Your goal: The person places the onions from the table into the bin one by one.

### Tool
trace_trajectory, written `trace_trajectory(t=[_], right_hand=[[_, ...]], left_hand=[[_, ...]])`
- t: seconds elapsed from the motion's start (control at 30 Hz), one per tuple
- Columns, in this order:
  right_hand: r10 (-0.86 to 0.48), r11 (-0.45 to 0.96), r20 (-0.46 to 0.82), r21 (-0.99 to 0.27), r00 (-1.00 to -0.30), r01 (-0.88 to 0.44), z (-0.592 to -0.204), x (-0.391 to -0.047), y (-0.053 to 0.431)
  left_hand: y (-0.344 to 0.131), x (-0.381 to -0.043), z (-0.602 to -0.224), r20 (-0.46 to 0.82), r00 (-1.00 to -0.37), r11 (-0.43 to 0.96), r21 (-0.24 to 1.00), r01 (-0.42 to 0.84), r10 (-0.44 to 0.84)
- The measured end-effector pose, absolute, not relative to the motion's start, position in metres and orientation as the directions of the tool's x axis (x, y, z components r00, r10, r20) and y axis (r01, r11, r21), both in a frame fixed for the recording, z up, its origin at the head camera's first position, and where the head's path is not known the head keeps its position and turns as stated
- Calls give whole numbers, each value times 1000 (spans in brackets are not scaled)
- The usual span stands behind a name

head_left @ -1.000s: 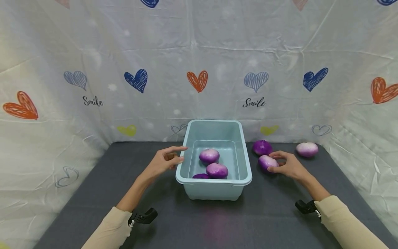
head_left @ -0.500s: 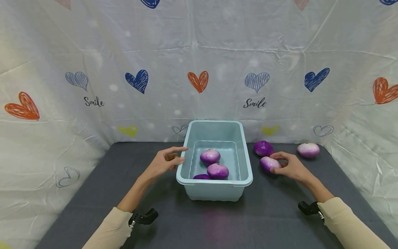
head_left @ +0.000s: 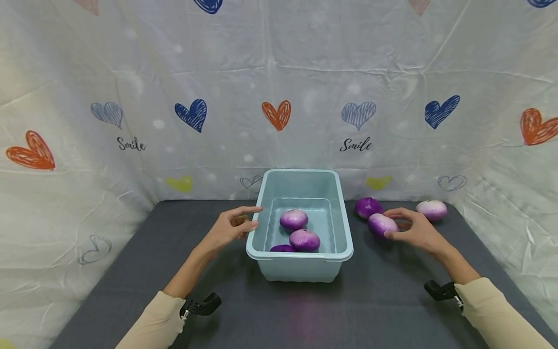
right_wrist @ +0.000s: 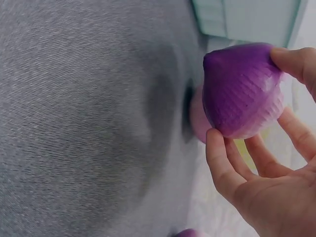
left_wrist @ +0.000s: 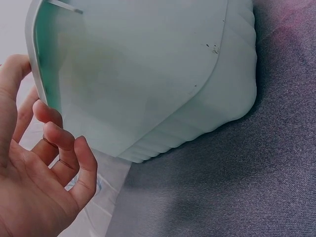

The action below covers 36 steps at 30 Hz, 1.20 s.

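Observation:
My right hand [head_left: 413,232] grips a purple-and-white red onion [head_left: 381,225] between thumb and fingertips. In the right wrist view the held onion [right_wrist: 242,91] has its pointed end turned toward the camera, and a shadow lies on the cloth beside it. My left hand [head_left: 228,226] is at the left rim of a pale blue plastic tub [head_left: 300,255]. Its thumb and index finger reach the rim, while the other fingers of the left hand [left_wrist: 49,182] curl loosely around nothing. Inside the tub are a red onion [head_left: 293,219], a second onion [head_left: 304,240], and a third, partly hidden onion [head_left: 282,247].
Behind the held onion, a darker onion [head_left: 367,207] sits on the grey cloth [head_left: 244,315]. Another onion [head_left: 431,210] lies near the back right corner. A white curtain [head_left: 314,82] printed with hearts hangs around the table.
The right hand has drawn its onion slightly to the right and up from where it lay. The left hand has stayed at the tub's rim.

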State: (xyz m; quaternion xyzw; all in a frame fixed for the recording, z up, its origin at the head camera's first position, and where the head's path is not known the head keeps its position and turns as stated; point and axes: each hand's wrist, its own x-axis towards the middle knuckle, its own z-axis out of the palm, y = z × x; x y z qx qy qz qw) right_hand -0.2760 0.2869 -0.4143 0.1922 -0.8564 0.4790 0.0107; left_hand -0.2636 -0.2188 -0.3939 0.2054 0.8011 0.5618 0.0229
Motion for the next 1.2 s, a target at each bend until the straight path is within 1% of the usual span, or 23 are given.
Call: trace_trajectory(t=[0.17, 0.43, 0.73, 0.93, 1.2], right_hand=[[-305, 450, 187, -836, -934, -315, -404, -269, 289], [-285, 376, 177, -883, -942, -280, -391, -264, 294], [-279, 382, 166, -884, -946, -268, -376, -266, 291], [-270, 382, 193, -878, -943, -289, -361, -271, 284], [-271, 328, 247, -885, -930, -331, -340, -278, 269]], left_hand=[[-219, -263, -394, 198, -914, 286, 907, 308, 355], [-220, -263, -395, 204, -911, 277, 909, 313, 359], [-220, -264, -395, 189, -918, 283, 913, 295, 349], [-220, -263, -395, 185, -918, 284, 913, 292, 350], [-221, -264, -396, 186, -917, 283, 913, 294, 354]])
